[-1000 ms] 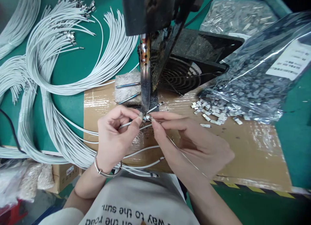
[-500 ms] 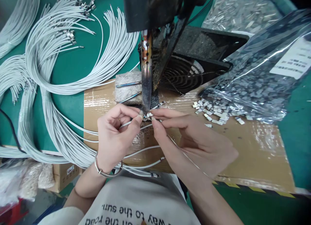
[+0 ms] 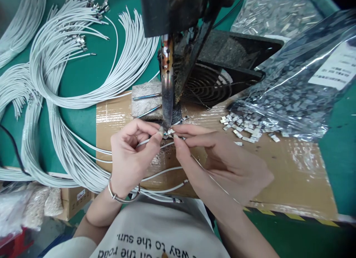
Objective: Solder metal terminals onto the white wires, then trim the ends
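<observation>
My left hand is closed, thumb and forefinger pinching a white cable close to its end. My right hand is closed too; a thin solder wire runs from its thumb and forefinger down along the wrist. Between both sets of fingertips is a small silver metal tab, at the cable's end. Directly above stands the soldering iron, its dark tip reaching down to the fingertips. Whether the tip touches the joint is too small to tell.
Bundles of white cables spread over the green table at left. A pad with two metal rods lies behind my left hand. A black fan stands behind the iron. Loose metal tabs and a plastic bag of them are at right.
Almost nothing differs. Both hands stay at the iron's tip with the same grip, and the left has shifted only very slightly to the left.
</observation>
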Available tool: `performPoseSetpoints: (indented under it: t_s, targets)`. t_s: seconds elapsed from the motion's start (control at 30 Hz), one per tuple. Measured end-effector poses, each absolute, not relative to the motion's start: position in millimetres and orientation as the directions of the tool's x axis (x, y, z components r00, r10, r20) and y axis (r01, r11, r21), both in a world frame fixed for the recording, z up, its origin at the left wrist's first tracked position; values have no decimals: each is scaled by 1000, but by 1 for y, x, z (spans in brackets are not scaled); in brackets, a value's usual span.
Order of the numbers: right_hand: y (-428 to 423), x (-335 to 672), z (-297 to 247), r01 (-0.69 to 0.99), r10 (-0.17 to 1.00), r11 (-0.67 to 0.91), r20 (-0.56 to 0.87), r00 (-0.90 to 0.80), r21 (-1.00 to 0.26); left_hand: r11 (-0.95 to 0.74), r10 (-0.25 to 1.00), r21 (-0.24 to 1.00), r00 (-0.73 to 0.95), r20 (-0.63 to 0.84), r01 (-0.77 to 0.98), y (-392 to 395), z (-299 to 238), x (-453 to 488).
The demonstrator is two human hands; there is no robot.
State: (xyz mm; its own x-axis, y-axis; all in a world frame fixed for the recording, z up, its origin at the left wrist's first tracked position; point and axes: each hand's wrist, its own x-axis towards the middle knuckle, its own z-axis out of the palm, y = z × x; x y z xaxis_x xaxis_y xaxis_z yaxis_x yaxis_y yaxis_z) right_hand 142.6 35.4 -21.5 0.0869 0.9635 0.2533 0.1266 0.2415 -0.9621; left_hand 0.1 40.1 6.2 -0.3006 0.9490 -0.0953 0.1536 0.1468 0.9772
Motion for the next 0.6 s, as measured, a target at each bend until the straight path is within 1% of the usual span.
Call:
performPoseSetpoints:
  t_s: [0.1,0.6]
  targets:
    - [36,142,-21,123,958,258,270,96,-958,156,948,975,-300,-103,157,40,5,-1]
    - [35,143,-22,110,960,251,262,99,-962,159,947,977,-303,-109,146,40,6,0]
